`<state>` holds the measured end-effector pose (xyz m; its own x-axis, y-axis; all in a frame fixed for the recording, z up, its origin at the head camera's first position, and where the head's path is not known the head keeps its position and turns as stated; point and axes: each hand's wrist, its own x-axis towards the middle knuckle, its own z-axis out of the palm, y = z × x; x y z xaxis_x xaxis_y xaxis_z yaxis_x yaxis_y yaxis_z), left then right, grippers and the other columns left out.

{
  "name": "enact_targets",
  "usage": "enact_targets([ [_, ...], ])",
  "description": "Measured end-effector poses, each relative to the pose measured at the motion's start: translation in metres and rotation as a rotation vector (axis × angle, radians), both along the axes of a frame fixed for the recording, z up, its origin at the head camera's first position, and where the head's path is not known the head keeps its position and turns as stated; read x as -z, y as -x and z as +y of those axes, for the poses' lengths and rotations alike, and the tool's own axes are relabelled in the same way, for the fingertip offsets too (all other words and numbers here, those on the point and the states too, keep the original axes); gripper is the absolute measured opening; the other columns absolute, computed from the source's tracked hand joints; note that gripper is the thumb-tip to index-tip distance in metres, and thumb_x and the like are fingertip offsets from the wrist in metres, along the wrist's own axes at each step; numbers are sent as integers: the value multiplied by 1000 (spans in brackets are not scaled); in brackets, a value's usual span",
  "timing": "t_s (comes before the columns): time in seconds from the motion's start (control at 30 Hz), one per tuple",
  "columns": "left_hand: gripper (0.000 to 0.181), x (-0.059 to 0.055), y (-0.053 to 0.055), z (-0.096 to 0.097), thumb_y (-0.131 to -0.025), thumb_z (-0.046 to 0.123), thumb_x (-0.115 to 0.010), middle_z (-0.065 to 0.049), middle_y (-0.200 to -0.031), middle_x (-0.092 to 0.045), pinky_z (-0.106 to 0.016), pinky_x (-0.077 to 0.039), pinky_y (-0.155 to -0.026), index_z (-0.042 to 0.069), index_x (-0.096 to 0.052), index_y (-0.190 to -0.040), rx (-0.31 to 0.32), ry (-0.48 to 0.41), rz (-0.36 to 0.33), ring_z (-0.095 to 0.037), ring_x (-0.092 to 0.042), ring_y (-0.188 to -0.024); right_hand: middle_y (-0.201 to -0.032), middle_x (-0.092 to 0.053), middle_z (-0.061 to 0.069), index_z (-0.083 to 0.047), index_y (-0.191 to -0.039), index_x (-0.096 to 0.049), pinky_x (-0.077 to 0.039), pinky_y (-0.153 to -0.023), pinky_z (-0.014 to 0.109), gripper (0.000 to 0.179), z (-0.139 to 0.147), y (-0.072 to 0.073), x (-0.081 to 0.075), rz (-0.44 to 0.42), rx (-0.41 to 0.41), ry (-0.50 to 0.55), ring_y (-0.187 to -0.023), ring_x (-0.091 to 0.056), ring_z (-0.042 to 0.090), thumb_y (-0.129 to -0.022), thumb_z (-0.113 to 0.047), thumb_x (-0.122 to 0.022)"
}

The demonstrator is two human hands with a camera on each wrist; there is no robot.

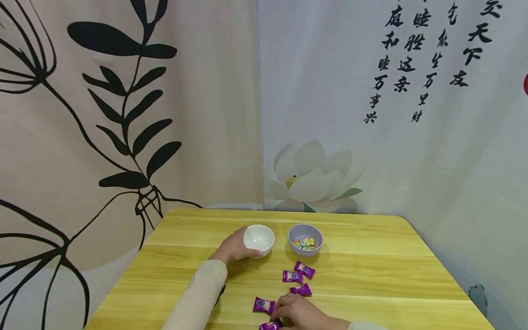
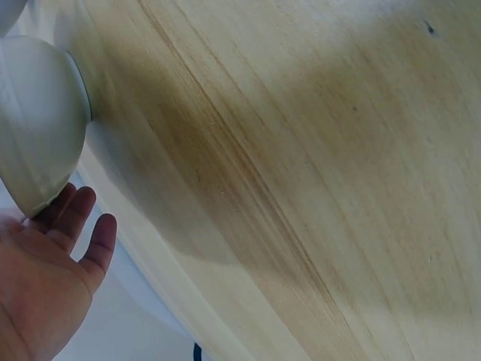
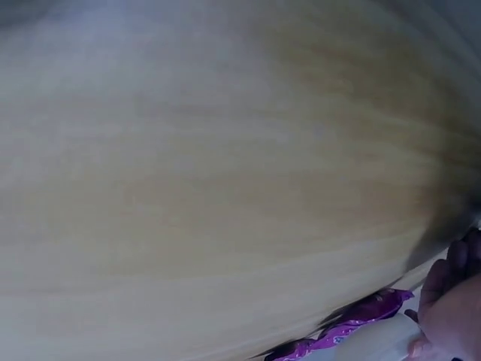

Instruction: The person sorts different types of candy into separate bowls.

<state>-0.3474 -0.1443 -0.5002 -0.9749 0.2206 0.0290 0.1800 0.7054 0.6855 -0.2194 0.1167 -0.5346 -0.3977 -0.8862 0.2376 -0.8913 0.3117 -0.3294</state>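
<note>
My left hand (image 1: 236, 247) holds the white bowl (image 1: 259, 238) by its left side, thumb at the near rim. In the left wrist view, the fingers of that hand (image 2: 49, 278) curve against the outside of the bowl (image 2: 41, 113). Low on the table, my right hand (image 1: 303, 312) has its fingertips at a purple-wrapped candy (image 1: 270, 325); whether they pinch it is hidden. Beside them lies another purple candy (image 1: 264, 305). Purple wrappers (image 3: 368, 312) also show near the right hand (image 3: 455, 308) in the dim right wrist view.
A lilac bowl (image 1: 305, 231) with several yellow and green wrapped candies (image 1: 304, 243) stands right of the white bowl. Three more purple candies (image 1: 292, 277) lie in front of it. The wooden table (image 1: 371, 256) ends at a printed curtain (image 1: 218, 114).
</note>
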Motion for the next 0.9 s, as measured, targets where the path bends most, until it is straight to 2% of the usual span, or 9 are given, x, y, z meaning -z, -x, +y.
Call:
enact_targets([
  [0.17, 104, 0, 0, -1, -64, 48, -92, -12, -128, -59, -54, -47, -96, 5, -43, -144, 9, -11, -1, -30, -58, -111, -105, -66, -10, -16, -111, -74, -47, -86, 19, 25, 1, 1, -9, -16, 30, 52, -99, -57, 0, -95, -34, -68],
  [0.37, 102, -2, 0, -1, -64, 49, -91, -11, -126, -60, -53, -47, -96, 5, -44, -143, 12, -5, 10, -29, -58, -111, -106, -67, -12, -16, -111, -74, -52, -87, 28, 22, 1, 8, -26, -74, 208, 164, -102, -61, 8, -92, -28, -73],
  [0.5, 101, 0, 0, -3, -64, 49, -91, -10, -125, -60, -52, -47, -96, 5, -45, -143, 18, -3, 19, -28, -59, -110, -103, -68, -9, -13, -109, -74, -55, -84, 33, 23, -2, 20, -34, -123, 368, 267, -98, -64, 13, -90, -26, -75],
  [0.63, 102, 1, 0, -4, -66, 49, -90, -11, -127, -59, -52, -47, -96, 5, -43, -144, 18, -8, 32, -29, -59, -111, -97, -68, -7, -9, -108, -74, -54, -73, 29, 26, -8, 37, -44, -167, 513, 356, -90, -64, 18, -90, -27, -75],
  [0.73, 101, 0, -1, -4, -67, 48, -90, -13, -128, -58, -53, -47, -96, 4, -43, -144, 18, -19, 32, -31, -59, -111, -95, -70, -5, -10, -107, -75, -54, -71, 32, 23, -14, 49, -49, -162, 581, 392, -88, -65, 22, -90, -26, -75],
  [0.9, 101, 1, -2, -2, -66, 48, -91, -13, -126, -59, -53, -47, -95, 4, -43, -143, 23, -30, 22, -30, -59, -108, -97, -71, -4, -12, -107, -74, -54, -78, 39, 21, -25, 65, -52, -146, 660, 391, -93, -66, 23, -92, -25, -72],
])
